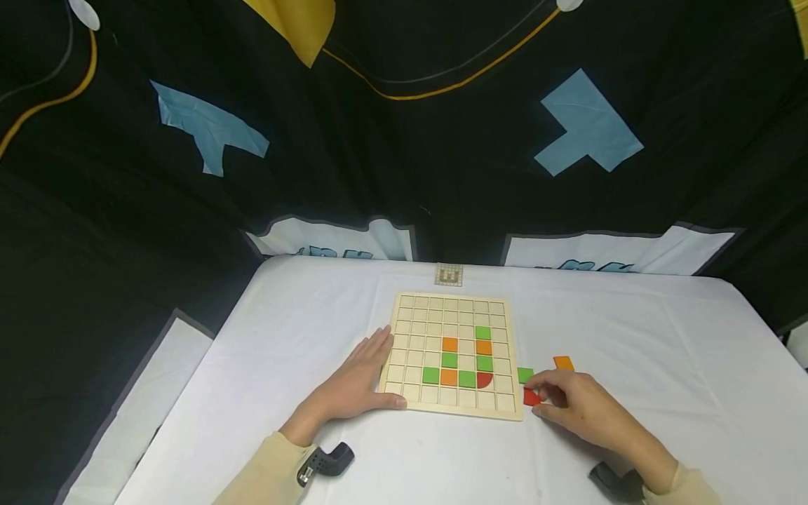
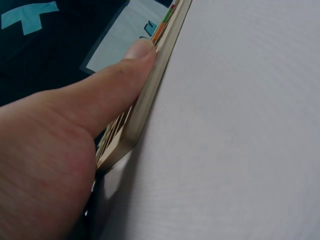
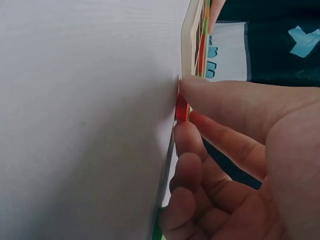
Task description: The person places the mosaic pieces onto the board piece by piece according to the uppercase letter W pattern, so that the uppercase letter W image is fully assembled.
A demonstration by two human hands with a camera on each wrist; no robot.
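The right hand [image 1: 577,407] pinches a red tile [image 1: 532,398] just right of a gridded wooden board [image 1: 419,315], a green tile [image 1: 525,375] and orange tile [image 1: 564,362] lying just beyond, while the left hand [image 1: 355,382], fingers outstretched, rests at the board's near left corner.

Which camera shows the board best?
Head: the board shows nearly whole from above, with its grid and colored tiles; the left hand covers only a little of its edge. Left wrist: a steep slant, mostly side edge and a corner, partly behind that hand. Right wrist: only a narrow sliver, partly behind the right hand.
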